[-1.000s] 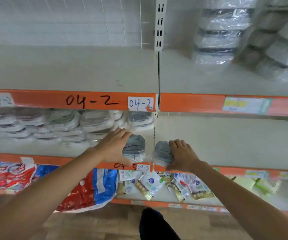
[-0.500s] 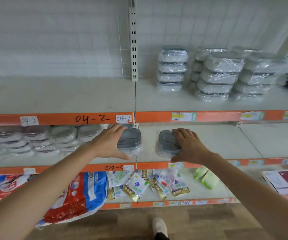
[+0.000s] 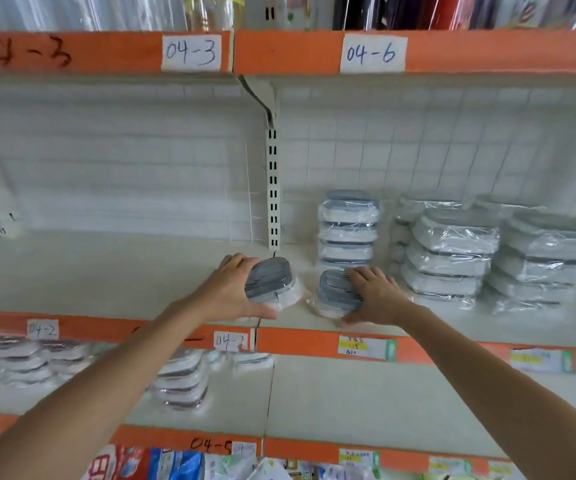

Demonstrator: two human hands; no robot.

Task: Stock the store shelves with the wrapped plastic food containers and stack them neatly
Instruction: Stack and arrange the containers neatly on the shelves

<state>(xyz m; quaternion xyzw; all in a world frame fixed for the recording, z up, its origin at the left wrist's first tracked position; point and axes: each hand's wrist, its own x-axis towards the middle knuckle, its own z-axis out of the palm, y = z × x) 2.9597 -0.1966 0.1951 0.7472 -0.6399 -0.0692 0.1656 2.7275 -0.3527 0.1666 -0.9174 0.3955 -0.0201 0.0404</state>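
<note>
Containers (image 3: 271,278) raised one shelf | grey-lidded, wrapped | both hands (image 3: 375,294) hold

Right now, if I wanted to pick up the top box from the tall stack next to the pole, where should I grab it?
Grab the top container of the tall stack by its two long sides, coming from the front. Its grey lid lies flat and nothing sits on it. The wrap looks slippery, so squeeze the firm rim, not the loose plastic.

Price tags (image 3: 366,347) below the right hand (image 3: 376,296) are too blurred to read; stacked containers (image 3: 543,258) far to its right smear, possibly cut off at the frame edge.
</note>
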